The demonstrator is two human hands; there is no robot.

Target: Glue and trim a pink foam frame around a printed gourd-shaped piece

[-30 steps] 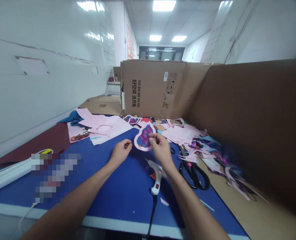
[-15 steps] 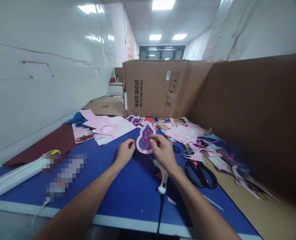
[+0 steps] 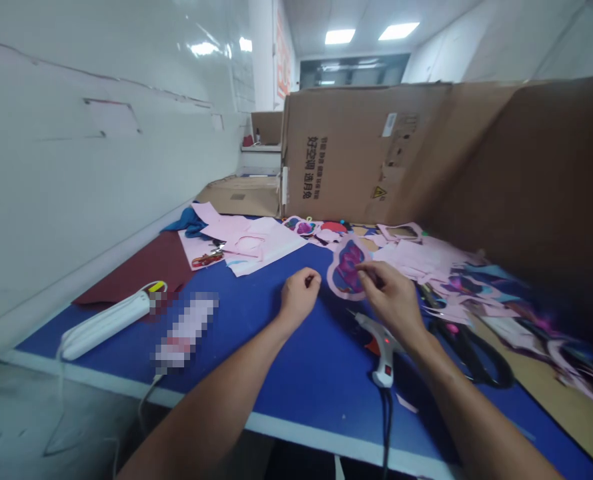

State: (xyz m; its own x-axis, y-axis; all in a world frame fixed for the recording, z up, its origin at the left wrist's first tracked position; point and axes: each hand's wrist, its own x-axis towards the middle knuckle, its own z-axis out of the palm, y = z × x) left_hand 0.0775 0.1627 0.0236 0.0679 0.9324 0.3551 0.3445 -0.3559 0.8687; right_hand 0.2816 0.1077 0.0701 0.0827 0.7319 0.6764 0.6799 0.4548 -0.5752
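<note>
My right hand [image 3: 391, 300] pinches the pink-edged cutout [image 3: 346, 267] by its 3 o'clock edge on the blue table [image 3: 316, 373], its long axis running 12 to 6, with my loosely fisted left hand [image 3: 299, 297] just beside it at 8 o'clock.

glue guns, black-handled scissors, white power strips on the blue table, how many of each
glue gun: 1
black-handled scissors: 1
white power strip: 1
total: 3
</note>
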